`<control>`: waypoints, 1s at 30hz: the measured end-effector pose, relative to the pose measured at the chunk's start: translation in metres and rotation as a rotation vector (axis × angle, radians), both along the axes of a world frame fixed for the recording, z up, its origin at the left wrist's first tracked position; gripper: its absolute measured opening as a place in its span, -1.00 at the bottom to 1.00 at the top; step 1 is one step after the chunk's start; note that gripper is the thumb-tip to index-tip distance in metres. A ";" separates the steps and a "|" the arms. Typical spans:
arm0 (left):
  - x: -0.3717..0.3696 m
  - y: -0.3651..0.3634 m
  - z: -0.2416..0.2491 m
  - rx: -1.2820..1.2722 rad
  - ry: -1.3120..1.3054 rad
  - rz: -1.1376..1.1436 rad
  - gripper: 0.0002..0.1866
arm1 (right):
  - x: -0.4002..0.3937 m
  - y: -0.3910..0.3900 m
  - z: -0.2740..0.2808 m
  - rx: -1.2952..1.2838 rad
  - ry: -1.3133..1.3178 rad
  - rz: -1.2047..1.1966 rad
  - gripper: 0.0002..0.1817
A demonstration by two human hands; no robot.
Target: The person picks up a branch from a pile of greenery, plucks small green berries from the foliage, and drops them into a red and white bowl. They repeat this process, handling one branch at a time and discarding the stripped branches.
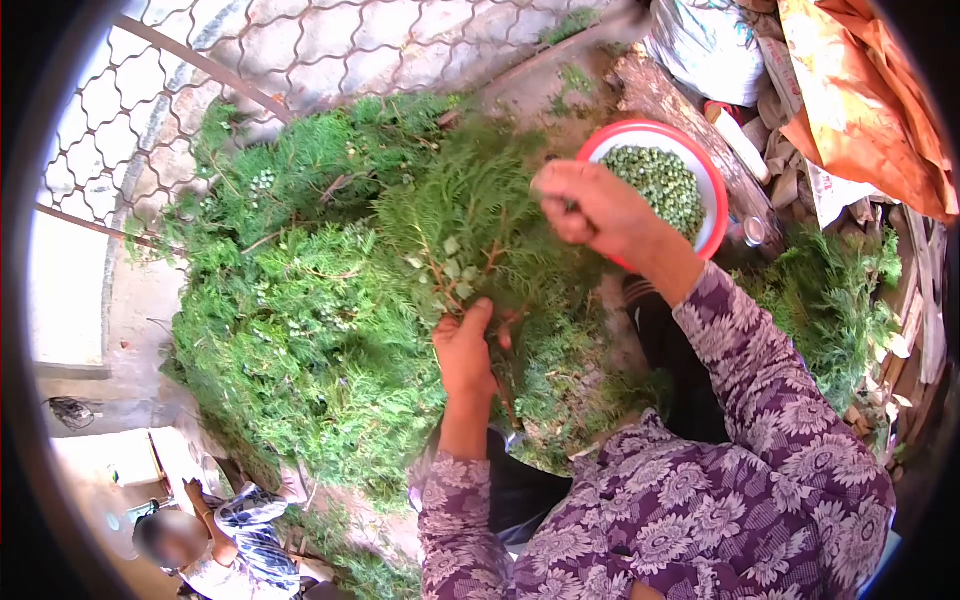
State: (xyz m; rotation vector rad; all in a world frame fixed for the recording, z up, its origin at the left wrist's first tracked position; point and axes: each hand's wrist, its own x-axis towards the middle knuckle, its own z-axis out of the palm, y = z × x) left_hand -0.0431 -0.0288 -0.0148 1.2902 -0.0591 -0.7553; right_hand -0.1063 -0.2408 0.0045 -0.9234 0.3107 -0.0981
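Note:
My left hand (466,358) is closed round the stems of a leafy green branch (455,210) that carries pale green seed clusters near my thumb. My right hand (595,208) is raised at the left edge of a red-rimmed white basin (722,190), its fingers curled together; what they hold, if anything, cannot be made out. Many small green pods or seeds (655,185) lie in the basin. Beneath and to the left of my hands spreads a large heap of cut green branches (290,330).
A wire mesh fence (330,45) runs along the top. Another person (240,540) sits at the lower left. More greenery (830,310) lies at the right, near wood pieces, a white sack (705,50) and an orange sheet (870,100). A log (665,95) lies behind the basin.

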 end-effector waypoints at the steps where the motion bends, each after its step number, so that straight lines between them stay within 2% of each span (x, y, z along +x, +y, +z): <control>1: 0.002 0.001 -0.001 -0.019 0.001 0.008 -0.90 | -0.001 -0.004 0.001 0.090 -0.049 -0.073 -0.91; 2: 0.003 0.003 -0.002 -0.038 -0.002 0.017 -0.89 | -0.002 -0.008 0.002 0.177 -0.101 -0.147 -0.92; 4: 0.005 0.005 -0.004 -0.017 0.007 0.020 -0.92 | -0.004 -0.013 0.004 0.125 -0.080 -0.191 -0.93; 6: 0.007 0.004 -0.006 -0.016 0.006 0.095 -0.90 | -0.002 -0.022 0.007 0.057 -0.050 -0.354 -0.89; 8: 0.008 0.006 -0.001 -0.027 0.033 0.099 -0.90 | -0.007 -0.039 0.004 -0.040 -0.063 -0.382 -0.84; 10: 0.009 0.006 0.000 -0.031 0.018 0.097 -0.88 | -0.010 -0.053 -0.002 -0.330 -0.005 -0.601 -0.79; 14: 0.009 0.008 0.002 -0.042 0.011 0.101 -0.87 | -0.016 -0.091 -0.026 -0.523 0.157 -0.749 -0.81; 16: 0.009 0.008 0.005 -0.049 0.003 0.081 -0.86 | -0.020 -0.119 -0.059 -0.984 0.354 -0.864 -0.73; 17: 0.009 0.009 0.006 -0.050 0.005 0.082 -0.86 | -0.023 -0.129 -0.073 -1.120 0.422 -0.878 -0.66; 18: 0.009 0.009 0.007 -0.048 -0.006 0.090 -0.86 | -0.026 -0.128 -0.072 -1.123 0.423 -0.876 -0.66; 20: 0.009 0.012 0.008 -0.043 -0.010 0.100 -0.86 | -0.034 -0.124 -0.072 -1.433 0.800 -0.691 -0.67; 26: 0.009 0.019 0.018 -0.057 -0.033 0.118 -0.89 | -0.022 -0.102 -0.074 -1.424 0.647 -0.468 -0.69; 28: 0.007 0.021 0.021 -0.080 -0.017 0.137 -0.90 | -0.013 -0.089 -0.085 -1.582 0.533 -0.218 -0.73; 29: 0.006 0.022 0.023 -0.106 -0.003 0.157 -0.91 | -0.009 -0.082 -0.095 -1.582 0.533 -0.216 -0.73; 30: 0.005 0.024 0.025 -0.107 -0.001 0.159 -0.91 | -0.005 -0.075 -0.112 -1.650 0.494 -0.054 -0.75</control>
